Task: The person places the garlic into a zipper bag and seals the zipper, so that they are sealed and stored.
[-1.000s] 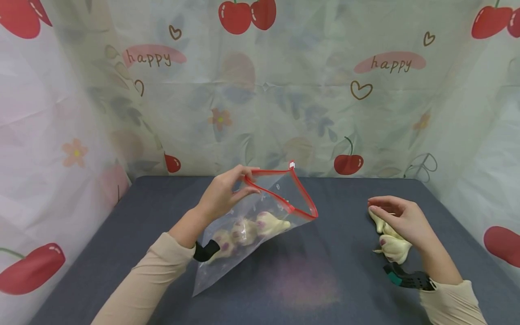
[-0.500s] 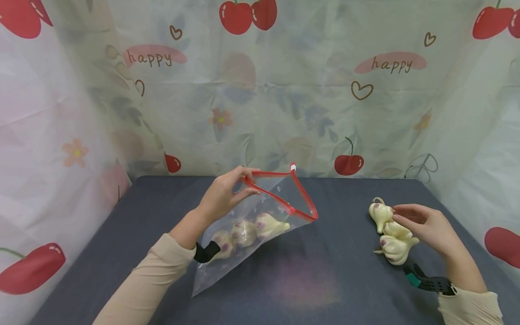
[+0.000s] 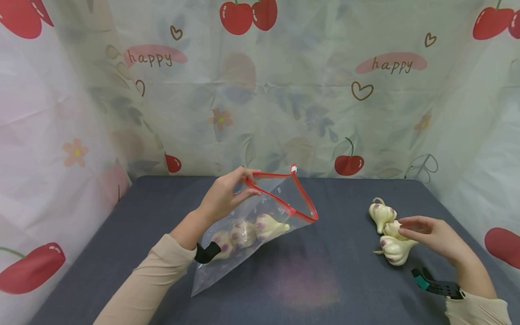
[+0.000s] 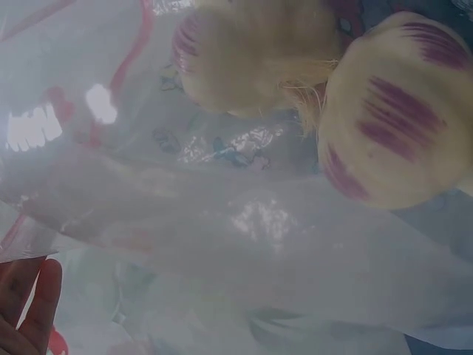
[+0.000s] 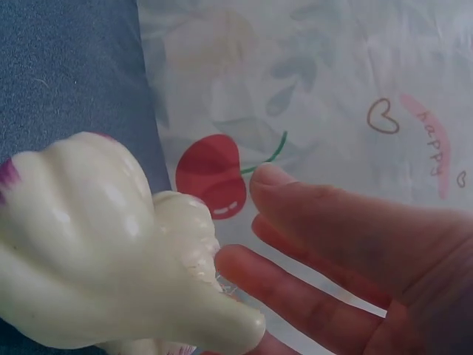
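Note:
My left hand (image 3: 227,192) pinches the rim of a clear zip bag (image 3: 221,273) with a red-edged mouth, held tilted and gaping to the right. Inside lie three garlic bulbs, the nearest to the mouth being a pale bulb (image 3: 268,226); purple streaks mark another bulb (image 4: 399,111) in the left wrist view. On the right, three more bulbs form a row: a back bulb (image 3: 381,214), a middle bulb (image 3: 392,229) and a front bulb (image 3: 395,250). My right hand (image 3: 440,239) is beside the middle one, thumb and fingers apart; contact is unclear.
A dark table (image 3: 317,266) lies beneath everything. Behind it hangs a curtain (image 3: 304,108) printed with cherries and hearts. A thin looped cord (image 3: 424,164) shows by the back right corner.
My right hand has drawn back to the right from above the back bulb, uncovering it, and is now by the middle bulb. The left hand and bag have hardly moved.

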### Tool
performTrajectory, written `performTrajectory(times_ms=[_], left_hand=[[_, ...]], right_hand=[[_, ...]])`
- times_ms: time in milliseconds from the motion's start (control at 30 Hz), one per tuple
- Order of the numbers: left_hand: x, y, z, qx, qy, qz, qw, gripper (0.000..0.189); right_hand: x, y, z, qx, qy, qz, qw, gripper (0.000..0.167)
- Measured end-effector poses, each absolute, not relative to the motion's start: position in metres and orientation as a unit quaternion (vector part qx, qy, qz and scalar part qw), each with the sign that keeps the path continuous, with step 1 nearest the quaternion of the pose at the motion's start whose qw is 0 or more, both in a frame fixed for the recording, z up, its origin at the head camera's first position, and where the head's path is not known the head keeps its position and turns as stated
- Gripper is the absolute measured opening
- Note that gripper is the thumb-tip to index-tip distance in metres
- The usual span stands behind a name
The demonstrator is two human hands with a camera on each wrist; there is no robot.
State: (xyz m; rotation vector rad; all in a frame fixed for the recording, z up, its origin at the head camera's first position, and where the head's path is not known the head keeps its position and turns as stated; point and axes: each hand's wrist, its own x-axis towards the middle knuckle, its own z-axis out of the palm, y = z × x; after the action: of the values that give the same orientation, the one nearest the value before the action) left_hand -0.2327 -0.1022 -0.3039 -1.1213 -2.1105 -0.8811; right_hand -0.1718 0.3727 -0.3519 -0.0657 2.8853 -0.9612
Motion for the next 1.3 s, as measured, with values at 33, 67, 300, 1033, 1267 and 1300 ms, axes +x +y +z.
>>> performTrajectory(times_ms=[33,67,300,1033,1267,1300], left_hand=[[-0.233,-0.102,-0.304,-0.421,-0.792,-0.331,0.293,0.034],[-0.233,-0.102,-0.305,-0.422,-0.791,-0.332,0.292,0.034],[-0.233,-0.102,-0.304,-0.422,-0.791,-0.333,0.292,0.034],[-0.233,-0.102,-0.304,-0.42,-0.796,-0.326,0.289,0.034],[-0.232,-0.102,-0.304,-0.419,-0.798,-0.325,0.287,0.034],[-0.231,-0.102,-0.304,-0.419,-0.798,-0.325,0.286,0.034]], right_hand=[[-0.172,0.374,-0.353,-0.023,0.947,-0.316,0.051,0.053],[-0.172,0.375,-0.354,-0.023,0.947,-0.316,0.054,0.052],[-0.172,0.382,-0.361,-0.029,0.944,-0.323,0.068,0.05],[-0.172,0.381,-0.36,-0.031,0.938,-0.342,0.044,0.046],[-0.172,0.375,-0.354,-0.036,0.938,-0.344,0.031,0.047],[-0.172,0.374,-0.353,-0.038,0.937,-0.346,0.029,0.047]])
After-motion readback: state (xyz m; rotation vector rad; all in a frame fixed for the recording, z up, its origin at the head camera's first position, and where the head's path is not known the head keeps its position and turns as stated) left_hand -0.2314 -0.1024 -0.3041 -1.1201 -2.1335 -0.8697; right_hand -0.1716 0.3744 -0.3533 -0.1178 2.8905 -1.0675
